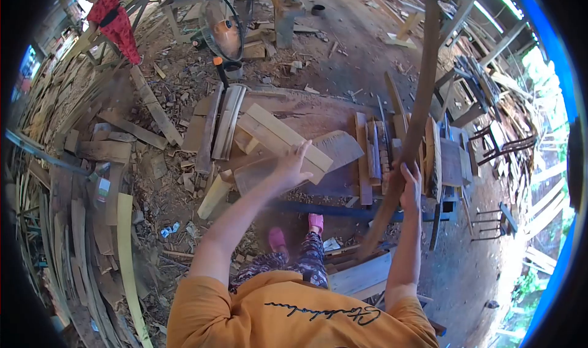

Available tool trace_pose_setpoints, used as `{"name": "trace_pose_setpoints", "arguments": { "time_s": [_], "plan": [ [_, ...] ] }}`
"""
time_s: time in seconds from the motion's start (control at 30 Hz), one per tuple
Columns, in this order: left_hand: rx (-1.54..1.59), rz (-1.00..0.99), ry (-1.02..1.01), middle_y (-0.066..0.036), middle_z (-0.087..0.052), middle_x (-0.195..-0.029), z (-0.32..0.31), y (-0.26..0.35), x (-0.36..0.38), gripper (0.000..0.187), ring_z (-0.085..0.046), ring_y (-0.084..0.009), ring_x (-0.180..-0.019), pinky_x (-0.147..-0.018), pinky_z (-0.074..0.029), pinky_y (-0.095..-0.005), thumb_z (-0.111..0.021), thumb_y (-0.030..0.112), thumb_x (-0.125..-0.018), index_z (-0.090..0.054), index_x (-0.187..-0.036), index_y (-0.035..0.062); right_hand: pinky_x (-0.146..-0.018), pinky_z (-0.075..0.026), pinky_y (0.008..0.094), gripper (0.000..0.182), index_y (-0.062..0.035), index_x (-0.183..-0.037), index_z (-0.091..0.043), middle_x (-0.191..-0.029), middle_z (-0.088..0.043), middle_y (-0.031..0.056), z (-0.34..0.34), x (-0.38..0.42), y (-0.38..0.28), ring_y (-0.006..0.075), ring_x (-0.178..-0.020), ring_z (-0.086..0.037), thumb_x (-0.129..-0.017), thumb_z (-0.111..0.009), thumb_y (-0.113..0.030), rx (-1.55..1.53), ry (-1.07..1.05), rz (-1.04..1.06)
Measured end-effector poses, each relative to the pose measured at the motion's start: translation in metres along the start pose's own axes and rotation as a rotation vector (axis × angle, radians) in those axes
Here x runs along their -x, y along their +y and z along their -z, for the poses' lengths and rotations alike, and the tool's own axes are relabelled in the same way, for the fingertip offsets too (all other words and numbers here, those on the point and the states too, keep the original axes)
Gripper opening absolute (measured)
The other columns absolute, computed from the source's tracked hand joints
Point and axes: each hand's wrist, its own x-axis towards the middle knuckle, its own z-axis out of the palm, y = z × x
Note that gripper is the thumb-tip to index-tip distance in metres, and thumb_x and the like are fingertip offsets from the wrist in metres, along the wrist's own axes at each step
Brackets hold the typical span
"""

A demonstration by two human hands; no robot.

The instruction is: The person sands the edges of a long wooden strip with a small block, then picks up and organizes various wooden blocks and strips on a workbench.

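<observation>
My right hand (411, 190) is wrapped round a long dark wooden plank (422, 97), which stands nearly upright and reaches from near my body to the top of the view. My left hand (293, 166) has its fingers spread and overlaps the edge of a pale wooden board (278, 136). That pale board lies slantwise on the worktable (306, 106). Beneath it a curved, rough-sawn wood piece (338, 149) sticks out to the right. Several narrow wood pieces (372, 152) stand in a row between my two hands.
A pedestal fan (222, 29) stands beyond the table. Another person in red clothing (116, 26) is at the far left. Wood strips (79, 238) are piled along the left side. A dark wooden rack (508, 146) stands at the right, and scraps litter the ground.
</observation>
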Motion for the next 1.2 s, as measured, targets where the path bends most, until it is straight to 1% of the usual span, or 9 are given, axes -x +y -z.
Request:
{"name": "trace_pose_setpoints", "arguments": {
  "time_s": [0.1,0.2,0.37,0.53,0.73,0.83,0.97,1.03,1.2],
  "plan": [
    [0.501,-0.069,0.287,-0.025,-0.042,-0.143,-0.021,-0.010,0.016,0.089,-0.041,-0.0401,-0.134,-0.109,-0.037,-0.0478,-0.079,0.030,-0.082,-0.028,-0.150,0.0033,-0.047,-0.048,0.0299,0.013,-0.0043,-0.097,-0.060,-0.069,-0.060,0.0039,-0.007,0.037,0.009,0.0140,-0.051,-0.057,-0.093,-0.066,-0.015,0.294,0.096,0.008],
    [0.893,0.115,0.389,-0.022,-0.048,-0.139,-0.007,-0.003,0.037,0.080,-0.053,-0.0345,-0.123,-0.103,-0.044,-0.0419,-0.077,0.031,-0.085,-0.035,-0.146,0.0012,-0.043,-0.045,0.0268,0.019,-0.0041,-0.088,-0.060,-0.064,-0.059,0.0012,-0.031,0.084,0.025,0.0116,-0.048,-0.057,-0.087,-0.073,-0.018,0.531,0.076,0.011],
    [1.096,0.272,0.548,-0.015,-0.049,-0.139,0.013,-0.054,0.043,0.077,-0.049,-0.0227,-0.127,-0.098,-0.044,-0.0387,-0.067,0.047,-0.091,-0.036,-0.149,0.0060,-0.046,-0.039,0.0246,0.025,-0.0062,-0.085,-0.060,-0.066,-0.057,-0.0022,-0.033,0.139,0.076,0.0049,-0.055,-0.048,-0.080,-0.080,-0.020,0.750,-0.074,-0.136],
    [1.179,0.475,0.738,-0.007,-0.050,-0.138,0.026,-0.091,0.035,0.078,-0.051,-0.0135,-0.116,-0.093,-0.043,-0.0306,-0.061,0.056,-0.093,-0.037,-0.150,0.0087,-0.052,-0.041,0.0295,0.039,0.0004,-0.080,-0.058,-0.061,-0.057,0.0051,-0.028,0.146,0.108,0.0084,-0.058,-0.050,-0.073,-0.083,-0.028,1.003,-0.314,-0.122],
    [1.230,0.538,0.767,0.001,-0.060,-0.098,-0.032,-0.122,0.036,0.038,-0.059,-0.0084,-0.078,-0.062,-0.049,-0.0219,-0.071,0.034,-0.092,-0.055,-0.117,0.0111,-0.058,-0.050,0.0354,0.045,0.0010,-0.088,-0.063,-0.070,-0.068,0.0154,-0.020,0.120,0.121,0.0244,-0.061,-0.067,-0.072,-0.084,-0.035,1.185,-0.525,-0.016],
    [0.823,0.720,0.825,-0.021,-0.071,-0.096,-0.048,-0.118,0.036,0.074,-0.069,-0.0308,-0.093,-0.083,-0.053,-0.0364,-0.073,0.039,-0.083,-0.048,-0.133,-0.0084,-0.059,-0.051,0.0360,0.049,0.0011,-0.089,-0.063,-0.071,-0.069,0.0159,-0.012,0.106,0.130,0.0274,-0.061,-0.068,-0.072,-0.084,-0.039,1.203,-0.589,0.008],
    [0.776,0.829,0.730,-0.023,-0.068,-0.110,-0.056,-0.120,0.022,0.081,-0.066,-0.0303,-0.102,-0.089,-0.051,-0.0354,-0.075,0.034,-0.082,-0.039,-0.141,-0.0076,-0.069,-0.054,0.0450,0.055,-0.0003,-0.094,-0.063,-0.079,-0.069,0.0210,-0.004,0.090,0.138,0.0383,-0.076,-0.069,-0.074,-0.079,-0.049,1.166,-0.593,-0.166],
    [0.857,0.672,0.992,-0.006,-0.060,-0.107,-0.083,-0.140,0.003,0.075,-0.063,-0.0137,-0.088,-0.066,-0.056,-0.0282,-0.073,0.009,-0.087,-0.027,-0.147,0.0085,-0.068,-0.054,0.0445,0.055,-0.0004,-0.096,-0.064,-0.079,-0.069,0.0211,-0.003,0.082,0.139,0.0381,-0.075,-0.069,-0.074,-0.079,-0.049,1.151,-0.592,-0.251],
    [0.856,0.641,0.965,-0.011,-0.059,-0.117,-0.086,-0.145,0.002,0.088,-0.063,-0.0168,-0.095,-0.071,-0.058,-0.0302,-0.073,0.006,-0.087,-0.015,-0.154,0.0079,-0.067,-0.054,0.0432,0.055,0.0006,-0.095,-0.063,-0.078,-0.069,0.0213,-0.012,0.071,0.129,0.0371,-0.073,-0.069,-0.075,-0.079,-0.048,1.152,-0.604,-0.248]
  ]
}}
